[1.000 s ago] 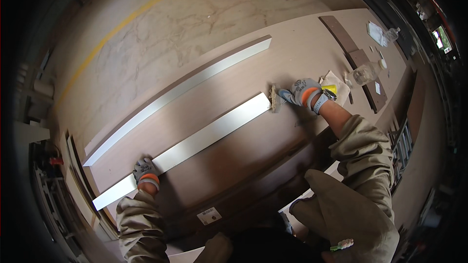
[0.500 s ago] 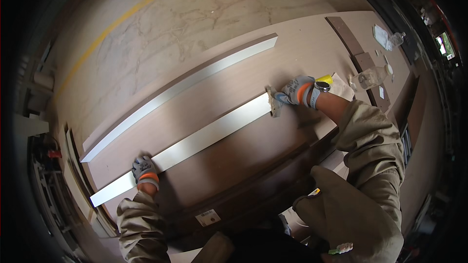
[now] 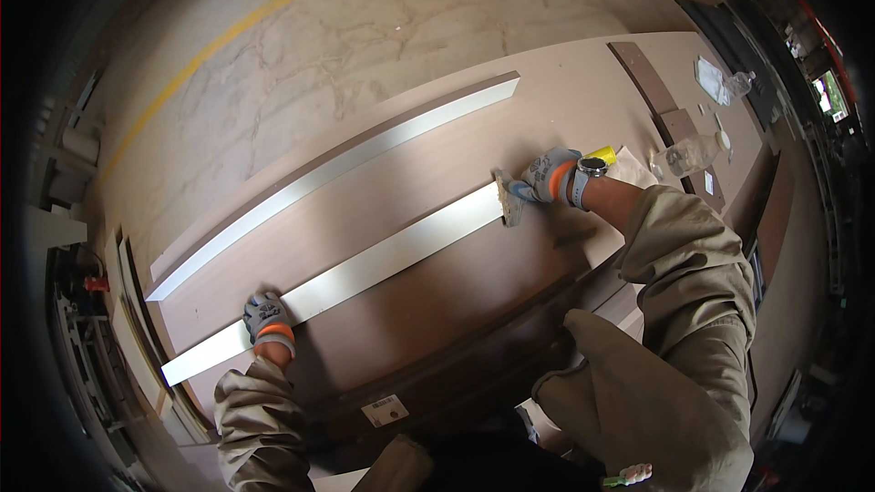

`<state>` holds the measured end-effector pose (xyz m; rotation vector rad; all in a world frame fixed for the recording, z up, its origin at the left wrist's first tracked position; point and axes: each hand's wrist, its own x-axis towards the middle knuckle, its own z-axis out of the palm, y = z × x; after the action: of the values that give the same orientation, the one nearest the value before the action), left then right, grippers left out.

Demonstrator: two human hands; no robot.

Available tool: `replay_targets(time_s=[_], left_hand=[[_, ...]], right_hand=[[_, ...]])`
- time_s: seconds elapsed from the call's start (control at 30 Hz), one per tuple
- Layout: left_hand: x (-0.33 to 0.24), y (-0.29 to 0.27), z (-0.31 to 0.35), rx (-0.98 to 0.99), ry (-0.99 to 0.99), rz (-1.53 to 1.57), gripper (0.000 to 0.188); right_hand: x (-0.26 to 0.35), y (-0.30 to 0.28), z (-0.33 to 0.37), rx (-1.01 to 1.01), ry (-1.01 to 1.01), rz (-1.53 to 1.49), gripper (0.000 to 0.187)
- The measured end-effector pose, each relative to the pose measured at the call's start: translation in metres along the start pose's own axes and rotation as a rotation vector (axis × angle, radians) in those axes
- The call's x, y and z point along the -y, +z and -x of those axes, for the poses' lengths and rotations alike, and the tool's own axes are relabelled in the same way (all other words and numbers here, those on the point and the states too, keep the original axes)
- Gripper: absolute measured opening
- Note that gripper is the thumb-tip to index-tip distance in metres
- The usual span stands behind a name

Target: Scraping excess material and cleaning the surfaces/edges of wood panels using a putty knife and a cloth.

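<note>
My left hand (image 3: 266, 312) grips the white board (image 3: 392, 263) near its left end, midway across the surface (image 3: 570, 96). My right hand (image 3: 550, 176) clutches a brush (image 3: 509, 202) against its right end. My gloves (image 3: 263, 306) carry dark print, too small to read. A white label (image 3: 385, 411) sits at the near side, a smaller white sticker (image 3: 709, 183) on the right; I can't read either.

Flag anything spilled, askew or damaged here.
No spill or obvious damage on the white strip. Only the floor beyond the worktop stands out: irregular dark branching lines, possibly cracks or stains, can't tell which.
</note>
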<state>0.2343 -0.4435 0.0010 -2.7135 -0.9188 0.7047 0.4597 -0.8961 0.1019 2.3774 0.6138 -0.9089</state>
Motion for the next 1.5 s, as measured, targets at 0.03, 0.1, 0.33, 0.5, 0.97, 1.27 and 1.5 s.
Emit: replay_targets(time_s=[0.03,0.1,0.33,0.5,0.97,1.27,1.5], left_hand=[[0.0,0.0,0.0,0.009,-0.013,0.004,0.027],[-0.001,0.002,0.001,0.006,-0.017,-0.018,0.027],[-0.001,0.007,-0.003,-0.02,-0.018,-0.053,0.027],[-0.001,0.012,-0.003,-0.05,-0.025,-0.049,0.027],[-0.003,0.011,0.0,-0.052,-0.046,-0.076,0.027],[-0.004,0.006,0.0,-0.003,-0.032,-0.05,0.028],[-0.005,0.009,0.002,-0.081,-0.017,-0.068,0.027]], right_hand=[[0.001,-0.001,0.0,0.014,0.004,0.007,0.058],[0.002,-0.002,0.0,0.002,-0.016,0.008,0.058],[0.003,-0.001,-0.002,-0.005,0.01,0.034,0.057],[0.003,-0.003,-0.003,0.005,-0.024,0.027,0.057],[0.007,-0.009,-0.003,-0.005,-0.04,0.124,0.056],[0.045,-0.008,-0.012,-0.079,-0.12,0.038,0.054],[0.063,-0.015,-0.006,-0.158,-0.164,0.024,0.052]])
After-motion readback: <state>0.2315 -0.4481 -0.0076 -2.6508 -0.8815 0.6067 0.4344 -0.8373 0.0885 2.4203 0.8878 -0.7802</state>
